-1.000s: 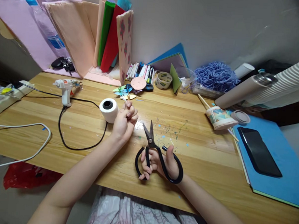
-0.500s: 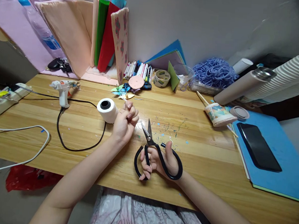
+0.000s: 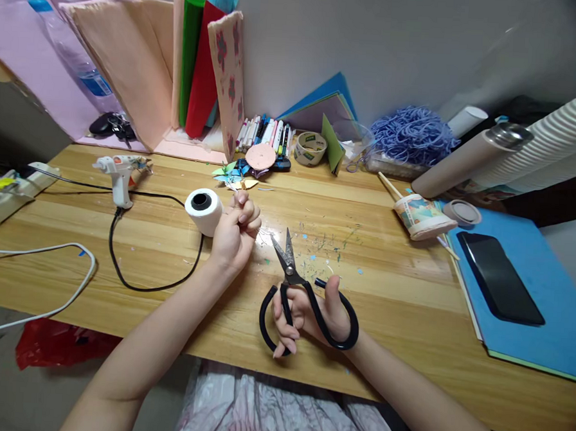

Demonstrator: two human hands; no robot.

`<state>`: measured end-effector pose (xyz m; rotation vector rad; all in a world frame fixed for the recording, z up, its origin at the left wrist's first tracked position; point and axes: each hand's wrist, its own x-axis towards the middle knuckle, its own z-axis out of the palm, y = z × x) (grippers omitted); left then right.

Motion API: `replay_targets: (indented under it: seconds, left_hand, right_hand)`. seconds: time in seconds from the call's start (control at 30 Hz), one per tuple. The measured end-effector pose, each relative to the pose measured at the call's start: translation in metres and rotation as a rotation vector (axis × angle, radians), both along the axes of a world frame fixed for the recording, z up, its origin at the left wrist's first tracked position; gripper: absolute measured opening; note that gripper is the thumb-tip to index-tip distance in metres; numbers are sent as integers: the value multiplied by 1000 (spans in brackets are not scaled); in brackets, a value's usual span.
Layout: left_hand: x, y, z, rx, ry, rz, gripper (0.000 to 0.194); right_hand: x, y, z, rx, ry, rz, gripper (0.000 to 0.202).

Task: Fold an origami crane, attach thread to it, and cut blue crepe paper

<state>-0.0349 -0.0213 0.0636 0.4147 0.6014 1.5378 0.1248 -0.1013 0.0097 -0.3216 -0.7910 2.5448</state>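
My left hand (image 3: 236, 235) is closed, pinching fine white thread (image 3: 231, 185) whose ends stick out above the fingers. Right beside it stands a spool of white thread (image 3: 209, 219) with a black core. In my right hand (image 3: 307, 313) is a pair of scissors (image 3: 289, 273) with large black handles. The thumb and fingers pass through the loops, and the blades point away from me, partly apart. A gap separates the blades from my left hand. Just beyond my left hand lie folded paper pieces (image 3: 230, 170) in green, blue and yellow.
A glue gun (image 3: 120, 178) with a black cord stands at left. Markers (image 3: 266, 134), a tape roll (image 3: 311, 149) and blue cord (image 3: 412, 137) line the back. At right are a paper cup (image 3: 420, 217), a flask (image 3: 465, 160) and a phone (image 3: 500, 278). Paper scraps (image 3: 325, 246) litter the middle.
My left hand has drawn slightly left, holding the thread. My right hand with the scissors has shifted a little right and towards me, so the gap between them is wider.
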Motion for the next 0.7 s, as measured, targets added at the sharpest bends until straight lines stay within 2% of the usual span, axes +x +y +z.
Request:
replay_targets:
  seconds: [0.13, 0.7]
  left_hand:
    - [0, 0, 0, 18, 7, -6, 22]
    - [3, -5, 2, 13, 14, -37, 20]
  right_hand:
    - [-1, -2, -1, -33, 17, 38, 96]
    - [0, 2, 1, -127, 79, 49, 100]
